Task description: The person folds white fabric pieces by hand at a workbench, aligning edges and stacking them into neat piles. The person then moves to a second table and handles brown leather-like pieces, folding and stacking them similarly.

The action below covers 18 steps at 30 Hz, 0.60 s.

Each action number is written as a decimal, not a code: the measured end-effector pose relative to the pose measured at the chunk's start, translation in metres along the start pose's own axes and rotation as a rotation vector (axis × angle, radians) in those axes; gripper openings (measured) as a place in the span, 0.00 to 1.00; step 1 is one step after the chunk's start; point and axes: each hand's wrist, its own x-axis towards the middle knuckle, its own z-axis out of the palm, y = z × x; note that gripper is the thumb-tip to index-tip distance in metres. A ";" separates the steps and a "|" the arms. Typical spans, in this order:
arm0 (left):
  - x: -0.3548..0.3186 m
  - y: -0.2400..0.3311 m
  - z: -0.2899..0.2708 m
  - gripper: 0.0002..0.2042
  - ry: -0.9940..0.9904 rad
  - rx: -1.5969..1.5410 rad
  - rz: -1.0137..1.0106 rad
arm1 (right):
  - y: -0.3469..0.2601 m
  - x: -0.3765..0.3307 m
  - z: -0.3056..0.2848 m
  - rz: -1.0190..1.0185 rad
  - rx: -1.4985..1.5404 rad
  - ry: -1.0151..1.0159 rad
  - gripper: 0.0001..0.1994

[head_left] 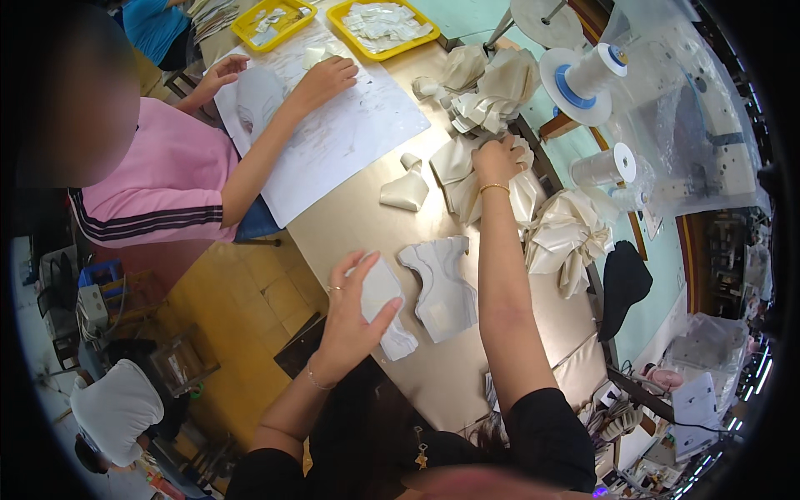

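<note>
My left hand [348, 315] is over a small stack of pale, curved cut pieces [401, 342], thumb and fingers spread apart. Beside it lies a second stack of grey-white cut pieces [443, 287] with wavy edges. My right arm stretches across the table, and my right hand [497, 160] is closed at a heap of glossy cream cut pieces [457, 171]; its fingertips are partly hidden among them. One loose cream piece [406, 185] rests left of the heap. More cream pieces are bunched at the far end [498, 79] and nearer, to the right [568, 232].
Across the corner, a person in a pink top [167, 158] handles pieces on a white sheet [358, 133]. Two yellow trays [382, 55] stand beyond. White thread spools [596, 73] and a black fabric piece [625, 287] are on the right. Another person in white [117, 408] sits lower left.
</note>
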 end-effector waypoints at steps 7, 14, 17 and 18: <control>0.004 -0.002 -0.006 0.31 0.115 -0.038 0.022 | -0.026 -0.015 0.004 -0.027 -0.027 0.035 0.20; 0.008 -0.023 -0.032 0.29 0.234 -0.017 -0.051 | -0.011 -0.028 -0.036 -0.078 0.218 -0.040 0.21; 0.018 -0.043 -0.051 0.25 0.276 -0.122 -0.149 | 0.004 -0.047 -0.065 -0.179 0.610 0.038 0.22; 0.020 -0.047 -0.053 0.24 0.262 -0.222 -0.150 | 0.004 -0.055 -0.074 -0.225 0.730 0.105 0.21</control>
